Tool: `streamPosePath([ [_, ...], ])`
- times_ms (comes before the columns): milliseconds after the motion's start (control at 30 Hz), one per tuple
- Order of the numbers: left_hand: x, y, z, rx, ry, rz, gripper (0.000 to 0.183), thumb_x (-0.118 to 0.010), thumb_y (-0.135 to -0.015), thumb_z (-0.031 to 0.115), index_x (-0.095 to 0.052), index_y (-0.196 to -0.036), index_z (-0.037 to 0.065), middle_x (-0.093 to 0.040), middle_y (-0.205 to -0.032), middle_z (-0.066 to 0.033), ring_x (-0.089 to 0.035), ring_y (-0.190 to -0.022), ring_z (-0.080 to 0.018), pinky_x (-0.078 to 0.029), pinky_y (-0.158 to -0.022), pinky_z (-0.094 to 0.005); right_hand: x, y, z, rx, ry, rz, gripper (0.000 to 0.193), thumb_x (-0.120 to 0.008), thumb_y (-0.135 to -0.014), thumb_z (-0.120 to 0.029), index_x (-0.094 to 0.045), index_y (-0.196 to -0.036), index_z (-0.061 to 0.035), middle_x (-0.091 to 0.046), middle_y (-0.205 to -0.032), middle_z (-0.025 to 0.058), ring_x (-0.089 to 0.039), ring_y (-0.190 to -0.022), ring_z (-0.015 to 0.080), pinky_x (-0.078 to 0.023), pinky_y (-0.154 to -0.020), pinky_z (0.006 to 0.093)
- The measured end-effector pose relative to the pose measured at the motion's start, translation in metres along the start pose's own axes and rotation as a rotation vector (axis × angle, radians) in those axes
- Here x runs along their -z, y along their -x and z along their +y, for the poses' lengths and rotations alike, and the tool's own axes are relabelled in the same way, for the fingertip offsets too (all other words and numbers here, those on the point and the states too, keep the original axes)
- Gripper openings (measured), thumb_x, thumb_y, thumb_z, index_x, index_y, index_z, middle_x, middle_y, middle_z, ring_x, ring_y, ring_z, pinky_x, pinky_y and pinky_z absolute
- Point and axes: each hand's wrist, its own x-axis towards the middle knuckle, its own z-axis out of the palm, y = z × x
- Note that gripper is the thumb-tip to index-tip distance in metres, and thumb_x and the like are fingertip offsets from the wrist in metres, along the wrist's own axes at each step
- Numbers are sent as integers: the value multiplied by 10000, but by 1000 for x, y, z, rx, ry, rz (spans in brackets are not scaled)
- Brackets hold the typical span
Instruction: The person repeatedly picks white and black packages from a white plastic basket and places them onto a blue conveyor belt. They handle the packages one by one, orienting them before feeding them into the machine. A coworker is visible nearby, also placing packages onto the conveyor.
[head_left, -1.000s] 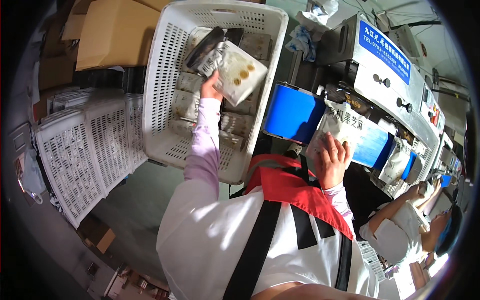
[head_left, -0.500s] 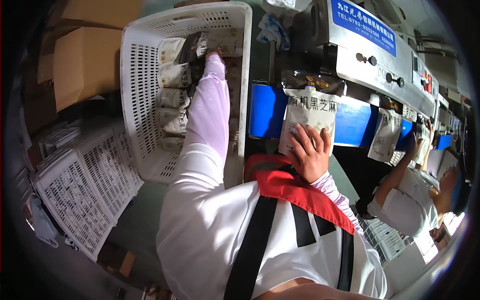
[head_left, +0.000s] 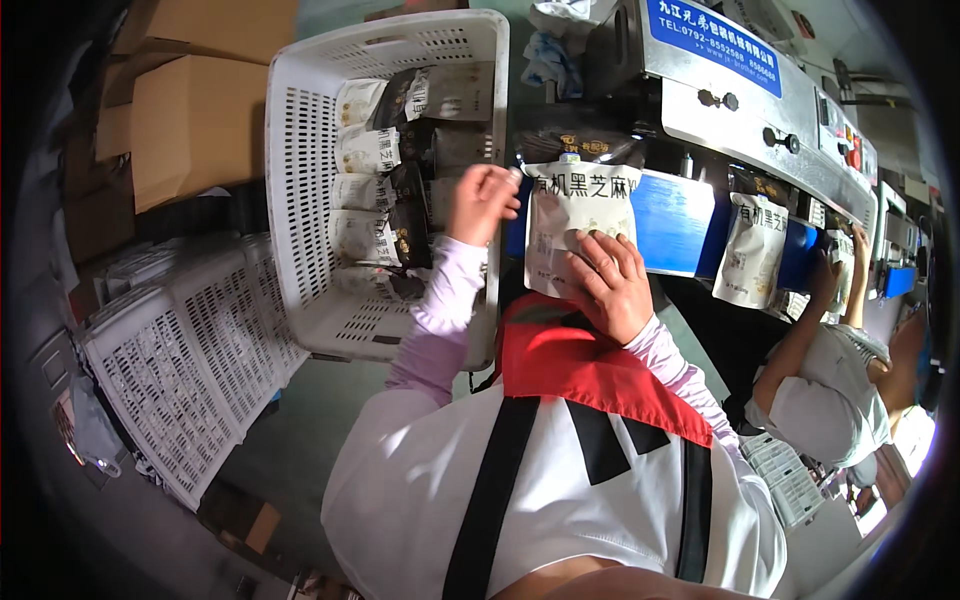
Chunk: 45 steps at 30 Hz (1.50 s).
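A black-and-white pouch (head_left: 550,225) hangs over the front of the blue conveyor belt, its white part toward me. My right hand (head_left: 612,285) rests on the pouch's lower right, fingers stretched out over its surface. My left hand (head_left: 483,205) is raised between the basket and the pouch, near the pouch's upper left edge. Its fingers are loosely bent and somewhat apart, with nothing visible held in them. Several similar pouches (head_left: 362,235) lie in rows inside the white plastic basket (head_left: 288,190) to my left.
Behind the belt (head_left: 672,225) stands a metal machine (head_left: 690,100) with black knobs. Farther right another pouch (head_left: 750,250) hangs on the belt, beside a co-worker (head_left: 830,390) reaching toward it. White crates (head_left: 205,370) and cardboard boxes (head_left: 195,130) stand at the left.
My left hand has come out of the basket, moving right toward the pouch. Another pouch now shows where it was. The front pouch and my right hand appear slightly farther left.
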Motion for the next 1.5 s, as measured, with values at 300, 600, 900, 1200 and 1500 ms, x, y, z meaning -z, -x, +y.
streamPosePath([
  [300,-10,14,18,-17,-383,-83,747,-833,-681,413,-494,-1174,-34,-631,-1074,-146,-607,-980,-203,-475,-865,-319,32,38,56,-191,219,186,401,-659,-749,-59,-608,-1147,-50,-515,-1309,141,-467,-1192,334,-337,-1037,491],
  [600,40,2,-16,104,141,-261,567,-797,-760,210,-515,-1189,-31,-645,-1060,-85,-607,-985,-168,-468,-892,-305,55,77,118,-537,482,205,591,-665,-795,-189,-469,-1351,-143,-388,-1445,91,-384,-1251,335,-310,-1050,453],
  [900,79,12,-64,56,648,-62,498,-705,-818,178,-518,-1254,28,-612,-1177,-95,-600,-1056,-217,-481,-918,-360,38,60,104,-499,354,201,651,-669,-816,-256,-409,-1402,-145,-335,-1473,120,-354,-1264,362,-295,-1069,459],
  [1200,153,-73,-126,-63,852,396,470,-682,-869,278,-537,-1204,-19,-617,-1160,-121,-599,-1049,-252,-497,-888,-448,25,44,83,-464,267,180,660,-670,-805,-244,-411,-1396,-105,-326,-1465,168,-332,-1283,381,-275,-1079,473],
  [1500,221,-201,-325,-96,-99,795,745,-760,-732,496,-547,-1245,-1,-577,-1266,-121,-577,-1050,-225,-450,-932,-339,13,12,69,-318,170,127,678,-689,-783,-250,-422,-1388,-102,-336,-1453,175,-326,-1283,389,-285,-1073,476],
])
